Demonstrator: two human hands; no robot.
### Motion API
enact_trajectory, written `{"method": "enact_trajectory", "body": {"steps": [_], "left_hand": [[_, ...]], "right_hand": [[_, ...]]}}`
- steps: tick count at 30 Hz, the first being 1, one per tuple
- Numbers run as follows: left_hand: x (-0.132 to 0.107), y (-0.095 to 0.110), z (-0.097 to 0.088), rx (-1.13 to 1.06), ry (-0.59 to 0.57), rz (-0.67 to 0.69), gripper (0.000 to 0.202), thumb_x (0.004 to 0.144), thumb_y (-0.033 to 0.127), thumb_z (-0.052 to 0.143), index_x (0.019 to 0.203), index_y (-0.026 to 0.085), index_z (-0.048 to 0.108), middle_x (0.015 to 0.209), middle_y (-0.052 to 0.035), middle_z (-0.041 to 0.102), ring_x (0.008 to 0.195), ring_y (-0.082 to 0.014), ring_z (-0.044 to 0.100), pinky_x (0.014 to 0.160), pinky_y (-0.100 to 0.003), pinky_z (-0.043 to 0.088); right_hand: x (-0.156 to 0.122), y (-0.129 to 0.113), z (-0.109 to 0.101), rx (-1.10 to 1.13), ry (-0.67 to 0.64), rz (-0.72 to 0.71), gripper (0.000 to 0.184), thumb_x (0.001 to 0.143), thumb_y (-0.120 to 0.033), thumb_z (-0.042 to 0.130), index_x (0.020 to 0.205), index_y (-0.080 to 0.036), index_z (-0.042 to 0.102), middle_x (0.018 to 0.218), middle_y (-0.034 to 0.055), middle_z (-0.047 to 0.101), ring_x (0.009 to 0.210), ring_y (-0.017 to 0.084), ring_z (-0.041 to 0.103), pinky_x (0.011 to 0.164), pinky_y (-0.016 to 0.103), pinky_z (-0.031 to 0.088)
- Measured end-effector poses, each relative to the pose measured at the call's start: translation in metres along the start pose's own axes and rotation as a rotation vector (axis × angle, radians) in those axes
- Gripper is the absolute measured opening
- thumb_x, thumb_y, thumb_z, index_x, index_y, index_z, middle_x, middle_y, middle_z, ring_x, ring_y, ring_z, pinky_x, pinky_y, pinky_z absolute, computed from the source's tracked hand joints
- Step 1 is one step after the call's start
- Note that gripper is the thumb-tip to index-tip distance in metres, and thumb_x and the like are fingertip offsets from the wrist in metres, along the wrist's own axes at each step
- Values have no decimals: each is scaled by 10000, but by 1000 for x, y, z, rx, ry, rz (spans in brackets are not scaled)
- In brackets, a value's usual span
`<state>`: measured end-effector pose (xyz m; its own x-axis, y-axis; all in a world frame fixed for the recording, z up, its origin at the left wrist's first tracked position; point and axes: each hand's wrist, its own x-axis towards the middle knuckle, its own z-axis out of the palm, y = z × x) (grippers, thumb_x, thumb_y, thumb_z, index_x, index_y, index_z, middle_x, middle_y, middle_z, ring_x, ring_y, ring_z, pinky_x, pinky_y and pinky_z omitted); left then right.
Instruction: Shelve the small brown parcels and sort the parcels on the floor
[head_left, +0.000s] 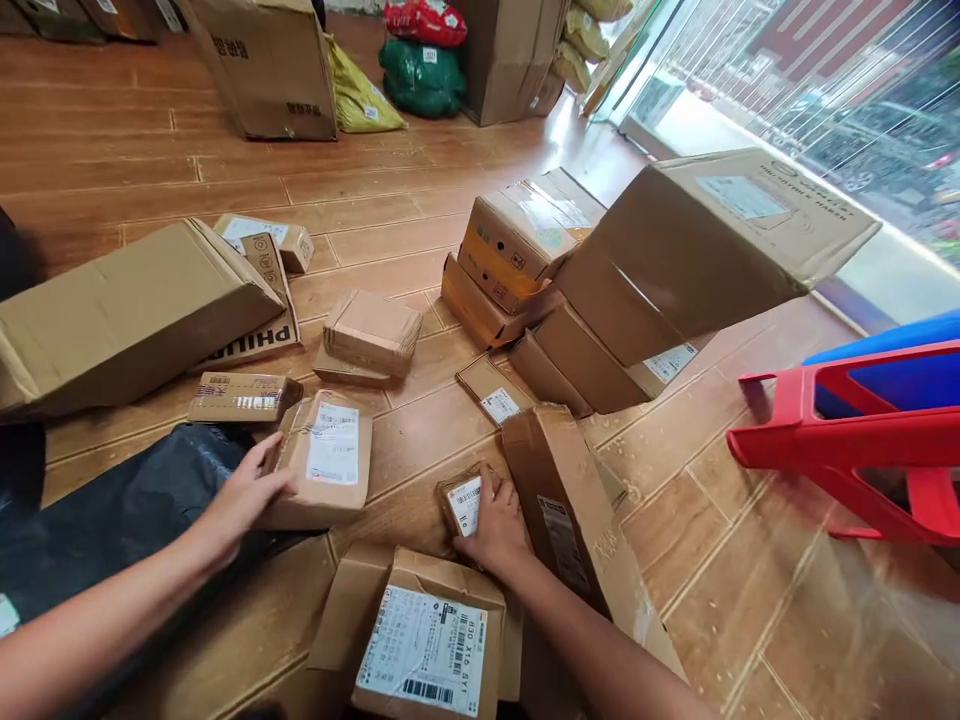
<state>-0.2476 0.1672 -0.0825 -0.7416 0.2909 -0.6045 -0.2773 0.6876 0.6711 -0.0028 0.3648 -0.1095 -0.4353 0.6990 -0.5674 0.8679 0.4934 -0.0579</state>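
Observation:
My left hand [251, 492] is at the left side of a brown cardboard box [296, 485] with a white shipping label on top. Its thumb lies along the near side and the fingers curl round the left edge, partly hidden. Over a small cardboard box [452, 512] with a white label, my right hand [499, 520] has its fingers bent down on the right part. Just right of that hand stands a long narrow carton [555, 470]. Nearer to me, between my forearms, is a box with a large printed label [424, 650].
Stacked cartons [630, 270] stand to the right, beside a red plastic stool [847, 420]. A long carton [127, 310] and a black bag [135, 500] lie at left. Two small boxes are stacked [371, 335] mid-floor. Farther back are a tall carton [262, 75] and coloured bags [424, 75].

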Motion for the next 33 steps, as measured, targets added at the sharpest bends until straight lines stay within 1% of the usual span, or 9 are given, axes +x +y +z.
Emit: {"method": "enact_trajectory", "body": {"steps": [4,8,13,15,18,22,27,30,33], "left_hand": [[-33,7,-27,-236,-427,51,892,547,267,517,1434,310,435,1386,13,578,1310,-285,491,1171,-438,299],[-54,4,-11,-189,-1015,117,962,387,207,474,1339,302,573,1353,25,613,1323,-331,476,1125,-443,365],[-64,14,25,75,-1111,293,647,506,215,544,1119,312,726,1244,45,681,1221,-305,552,1070,-397,408],[-65,26,32,107,-1136,507,495,631,264,574,1098,283,740,1197,9,704,1146,-287,596,1017,-371,437],[-63,38,36,92,-1095,765,451,813,482,513,1147,264,723,1167,-46,713,1073,-282,612,972,-377,445],[-61,26,42,106,-1028,870,643,857,725,333,1145,300,720,1146,-62,701,1129,-288,542,1045,-410,383],[-42,4,44,-226,-1019,428,803,802,801,260,1191,235,677,1258,-89,665,1239,-293,546,1106,-444,370],[2,14,26,-266,-662,295,886,825,680,34,1339,116,485,1355,-167,590,1283,-246,534,1026,-397,469],[58,28,-9,118,-116,360,812,767,558,215,1339,11,394,1400,-262,509,1300,-265,514,1063,-392,433]], "right_hand": [[3,19,0,153,99,-157,1120,496,-216,813,1481,-151,284,1323,203,404,1235,393,441,1049,493,381],[-7,47,-22,541,307,-221,933,541,-300,706,1387,-146,342,1298,167,490,1217,328,473,1077,485,375],[-53,72,-97,782,548,-215,876,575,-424,699,1372,-195,417,1337,147,524,1231,363,498,1073,565,373],[-86,68,-130,785,578,-387,953,597,-534,758,1427,-239,396,1382,137,510,1276,374,480,1069,558,396],[-133,41,-157,790,506,-624,899,668,-700,700,1435,-325,418,1337,118,572,1183,350,582,907,464,553],[-154,-14,-139,520,226,-765,372,895,-525,577,1240,-391,608,990,30,725,831,205,698,701,304,594],[-139,-41,-106,221,287,-1027,546,824,-573,660,1321,-374,553,971,4,712,785,173,663,691,278,579],[-137,-28,-101,161,328,-1063,498,851,-466,678,1325,-393,543,1034,14,702,822,169,669,697,253,580],[-132,-11,-96,217,353,-968,530,828,-437,713,1322,-342,545,958,37,709,774,179,678,644,247,593]]}}
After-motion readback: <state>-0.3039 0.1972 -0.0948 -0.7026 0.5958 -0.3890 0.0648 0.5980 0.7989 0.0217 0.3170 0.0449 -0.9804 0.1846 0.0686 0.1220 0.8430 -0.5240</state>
